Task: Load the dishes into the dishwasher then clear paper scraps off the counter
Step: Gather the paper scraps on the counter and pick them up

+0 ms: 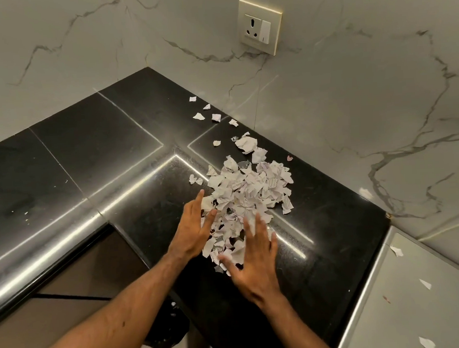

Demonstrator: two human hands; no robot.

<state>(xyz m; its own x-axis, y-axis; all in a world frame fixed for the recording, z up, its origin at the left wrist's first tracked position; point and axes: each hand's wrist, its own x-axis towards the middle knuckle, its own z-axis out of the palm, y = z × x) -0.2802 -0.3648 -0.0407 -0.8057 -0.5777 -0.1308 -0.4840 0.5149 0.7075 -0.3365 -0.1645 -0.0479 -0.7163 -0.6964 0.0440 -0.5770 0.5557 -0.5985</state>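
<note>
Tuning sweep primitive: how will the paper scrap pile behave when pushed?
Probably light and loose: the paper scrap pile is separate torn bits, so some may scatter like the stray scraps. The glossy counter likely lets them slide. Crumpled pieces look floppy.

Both flat hands, left (193, 230) and right (255, 263), flanking paper scraps (248, 191) on black counter (334, 234).

Small print shows on the paper scraps (247, 197), but it is too small and blurred to read

torn paper scraps (248, 194) — heaped on counter (87, 155)
</note>
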